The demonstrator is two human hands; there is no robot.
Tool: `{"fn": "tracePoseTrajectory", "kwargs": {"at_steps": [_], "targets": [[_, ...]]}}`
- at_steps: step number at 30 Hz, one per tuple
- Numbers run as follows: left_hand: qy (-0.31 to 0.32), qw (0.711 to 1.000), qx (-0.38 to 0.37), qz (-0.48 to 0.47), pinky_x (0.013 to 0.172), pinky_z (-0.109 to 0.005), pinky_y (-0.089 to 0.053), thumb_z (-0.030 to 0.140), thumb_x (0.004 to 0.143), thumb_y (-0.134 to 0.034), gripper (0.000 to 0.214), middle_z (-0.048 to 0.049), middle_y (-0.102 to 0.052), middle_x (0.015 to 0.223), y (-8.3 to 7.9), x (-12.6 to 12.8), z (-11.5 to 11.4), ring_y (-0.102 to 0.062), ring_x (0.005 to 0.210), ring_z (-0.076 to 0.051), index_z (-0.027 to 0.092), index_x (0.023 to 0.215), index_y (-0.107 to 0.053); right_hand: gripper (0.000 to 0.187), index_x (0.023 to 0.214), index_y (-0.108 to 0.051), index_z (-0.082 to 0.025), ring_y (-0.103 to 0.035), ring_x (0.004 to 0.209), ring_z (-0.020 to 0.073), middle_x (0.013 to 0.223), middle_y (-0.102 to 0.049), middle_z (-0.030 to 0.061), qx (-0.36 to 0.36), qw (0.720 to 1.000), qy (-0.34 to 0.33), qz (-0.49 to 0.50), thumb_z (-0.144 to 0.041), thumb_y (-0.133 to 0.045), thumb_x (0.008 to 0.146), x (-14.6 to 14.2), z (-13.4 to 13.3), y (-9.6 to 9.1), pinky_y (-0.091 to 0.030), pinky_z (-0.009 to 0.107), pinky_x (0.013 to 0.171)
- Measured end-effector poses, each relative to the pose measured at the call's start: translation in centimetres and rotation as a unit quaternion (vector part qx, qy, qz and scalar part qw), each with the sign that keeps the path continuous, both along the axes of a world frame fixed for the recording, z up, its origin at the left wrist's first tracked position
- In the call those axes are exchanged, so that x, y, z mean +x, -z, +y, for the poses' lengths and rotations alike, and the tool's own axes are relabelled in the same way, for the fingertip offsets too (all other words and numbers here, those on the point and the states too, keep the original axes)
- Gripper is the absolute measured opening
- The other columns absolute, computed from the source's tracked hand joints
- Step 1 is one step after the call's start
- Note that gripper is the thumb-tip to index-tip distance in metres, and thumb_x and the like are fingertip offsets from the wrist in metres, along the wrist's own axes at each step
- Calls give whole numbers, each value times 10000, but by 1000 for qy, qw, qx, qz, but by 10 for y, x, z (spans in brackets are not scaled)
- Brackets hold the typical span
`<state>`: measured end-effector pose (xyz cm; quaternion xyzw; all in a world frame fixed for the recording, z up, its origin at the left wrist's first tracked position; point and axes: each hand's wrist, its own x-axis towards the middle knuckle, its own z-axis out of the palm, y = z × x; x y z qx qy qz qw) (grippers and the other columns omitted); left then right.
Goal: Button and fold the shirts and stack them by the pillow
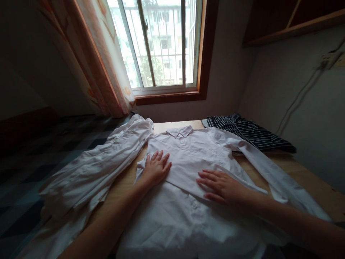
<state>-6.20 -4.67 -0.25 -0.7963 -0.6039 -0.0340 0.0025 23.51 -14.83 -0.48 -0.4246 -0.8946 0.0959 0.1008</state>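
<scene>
A white collared shirt (pixel 188 151) lies front-up on a wooden table (pixel 304 172), collar toward the window. One sleeve is folded across its chest, and my left hand (pixel 156 166) rests flat on the folded part at the shirt's left side, fingers spread. My right hand (pixel 222 185) lies flat on the folded sleeve near the shirt's middle, fingers stretched out toward the left. Neither hand grips anything. The shirt's other sleeve (pixel 272 172) trails out to the right across the table.
Another white garment (pixel 99 165) is heaped to the left, hanging over the table's edge. A dark striped cloth (pixel 248 131) lies at the back right. A window (pixel 159 43) with a patterned curtain (pixel 99 54) is behind; a cable (pixel 299 97) runs down the right wall.
</scene>
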Motion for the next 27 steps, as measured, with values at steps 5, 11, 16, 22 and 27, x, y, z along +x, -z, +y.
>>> {"fn": "tracePoseTrajectory", "kwargs": {"at_steps": [5, 11, 16, 22, 27], "targets": [[2, 1000, -1, 2, 1218, -542, -133, 475, 992, -364, 547, -91, -329, 1602, -1, 1, 0, -245, 1504, -284, 258, 1487, -454, 545, 1479, -485, -218, -327, 1469, 249, 1562, -410, 85, 60, 993, 95, -21, -478, -418, 1005, 19, 48, 1, -266, 446, 1211], [-2, 1000, -7, 12, 1218, -533, -134, 476, 1000, -344, 548, -87, -320, 1607, -4, 1, -1, -247, 1503, -281, 262, 1495, -440, 593, 1516, -419, -226, -230, 1504, 283, 1608, -311, 111, 18, 981, 185, -57, -522, -335, 1010, 28, 73, 22, -174, 562, 1208], [0, 1000, -5, 13, 1218, -528, -136, 479, 999, -349, 550, -85, -320, 1608, -1, 0, 0, -243, 1504, -283, 263, 1498, -438, 589, 1492, -460, -213, -291, 1483, 263, 1589, -364, 103, 46, 984, 164, -52, -520, -330, 1007, 34, 69, 22, -221, 491, 1208], [7, 1000, -1, 14, 1212, -539, -141, 462, 1006, -347, 544, -95, -328, 1604, -2, 0, 0, -242, 1505, -286, 257, 1502, -431, 528, 1443, -503, -165, -484, 1330, 269, 1446, -549, 129, 204, 944, 253, -58, -225, -430, 924, 78, 80, -7, -373, 423, 1105], [6, 1000, -5, 17, 1213, -534, -136, 459, 1013, -348, 542, -106, -318, 1607, -5, 1, -1, -238, 1506, -285, 245, 1504, -429, 391, 1194, -666, -119, -612, 1050, 348, 1136, -674, 210, 164, 880, 419, -153, -287, -499, 884, 137, 86, -39, -471, 424, 830]]}}
